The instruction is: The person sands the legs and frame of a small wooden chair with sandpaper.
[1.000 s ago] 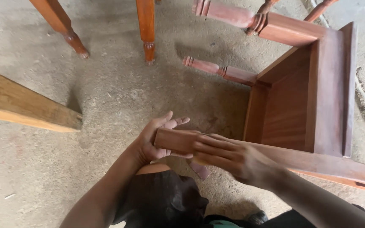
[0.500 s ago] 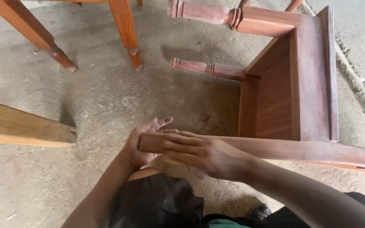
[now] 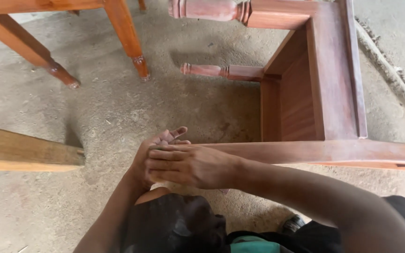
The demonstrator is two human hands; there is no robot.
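Note:
A long reddish-brown wooden rail (image 3: 305,152) runs from the right edge toward the middle; it is part of a stool-like frame (image 3: 333,79) lying on its side. My right hand (image 3: 188,165) lies over the rail's near end, fingers pointing left and pressed down. A corner of a reddish sheet (image 3: 223,191) peeks out below that hand; the rest is hidden. My left hand (image 3: 158,143) cups the rail's end from the far side, fingertips sticking out past my right hand.
Two turned legs (image 3: 221,71) (image 3: 202,9) of the frame point left. Another piece of furniture stands at the upper left on orange-brown legs (image 3: 127,42). A pale thick plank (image 3: 19,151) juts in from the left. Dusty concrete floor; my knee (image 3: 174,225) below.
My right hand has slid left along the rail and now covers its end, which showed bare before. The hanging sheet flap is mostly hidden now. The view has shifted, so everything sits further left.

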